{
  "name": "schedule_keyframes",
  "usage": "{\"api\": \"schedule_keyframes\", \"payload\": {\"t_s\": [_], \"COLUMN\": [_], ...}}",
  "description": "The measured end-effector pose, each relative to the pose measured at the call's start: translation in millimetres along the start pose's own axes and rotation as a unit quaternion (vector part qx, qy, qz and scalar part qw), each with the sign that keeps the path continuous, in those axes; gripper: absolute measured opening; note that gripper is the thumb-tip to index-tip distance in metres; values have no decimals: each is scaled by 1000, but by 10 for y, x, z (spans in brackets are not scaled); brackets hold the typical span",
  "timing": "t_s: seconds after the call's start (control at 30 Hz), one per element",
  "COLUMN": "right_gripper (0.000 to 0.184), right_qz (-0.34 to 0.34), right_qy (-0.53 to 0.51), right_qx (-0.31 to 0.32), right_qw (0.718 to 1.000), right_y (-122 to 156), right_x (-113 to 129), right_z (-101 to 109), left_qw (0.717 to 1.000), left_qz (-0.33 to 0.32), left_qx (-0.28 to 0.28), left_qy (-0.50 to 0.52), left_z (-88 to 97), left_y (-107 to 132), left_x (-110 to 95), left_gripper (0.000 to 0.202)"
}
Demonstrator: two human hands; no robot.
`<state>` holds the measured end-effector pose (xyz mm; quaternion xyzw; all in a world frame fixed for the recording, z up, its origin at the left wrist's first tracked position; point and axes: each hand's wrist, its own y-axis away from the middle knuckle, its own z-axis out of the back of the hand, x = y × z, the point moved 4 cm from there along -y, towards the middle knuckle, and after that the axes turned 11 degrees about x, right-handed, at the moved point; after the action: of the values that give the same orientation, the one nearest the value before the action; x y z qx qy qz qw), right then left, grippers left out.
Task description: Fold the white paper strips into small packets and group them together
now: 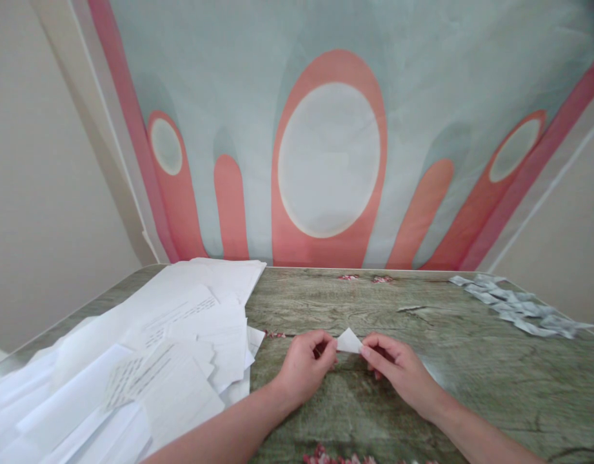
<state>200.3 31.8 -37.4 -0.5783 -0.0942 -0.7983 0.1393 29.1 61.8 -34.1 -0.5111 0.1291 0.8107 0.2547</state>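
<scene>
A small white piece of folded paper, triangular at the top, is stretched between my two hands just above the table. My left hand pinches its left corner between thumb and forefinger. At the opposite corner, my right hand has thumb and fingers closed on the paper. The fingers of both hands partly hide its lower corners. Left of my left hand spreads a heap of white paper sheets, some bearing printed lines and some with torn edges.
Several small folded paper pieces lie grouped at the table's far right. The wood-grain table has printed red flowers on its surface. Behind its far edge stands a grey-green panel with coral shapes, with pale walls on both sides.
</scene>
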Motion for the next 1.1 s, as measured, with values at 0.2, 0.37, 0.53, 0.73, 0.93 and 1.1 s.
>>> {"api": "schedule_keyframes", "payload": {"t_s": [0.2,0.37,0.53,0.73,0.93,1.1], "right_gripper": [32,32,31,30,29,28], "right_qz": [-4,6,-1,9,32,30], "right_qy": [11,42,28,17,42,48], "right_qx": [-5,0,-7,-9,-3,-8], "right_qw": [1000,999,1000,1000,999,998], "right_y": [3,20,18,29,64,76], "right_x": [-56,-30,-30,-41,49,55], "right_z": [12,5,-24,-41,-81,-96], "left_qw": [999,998,999,991,978,980], "left_qz": [-21,-12,-15,-1,28,25], "left_qx": [20,33,23,19,51,70], "left_qy": [-19,-49,-20,130,202,185], "left_z": [-7,-16,14,11,-104,-123], "left_y": [15,30,28,15,36,42], "left_x": [-49,-78,-98,-83,-76,-79], "left_gripper": [30,31,31,35,38,38]}}
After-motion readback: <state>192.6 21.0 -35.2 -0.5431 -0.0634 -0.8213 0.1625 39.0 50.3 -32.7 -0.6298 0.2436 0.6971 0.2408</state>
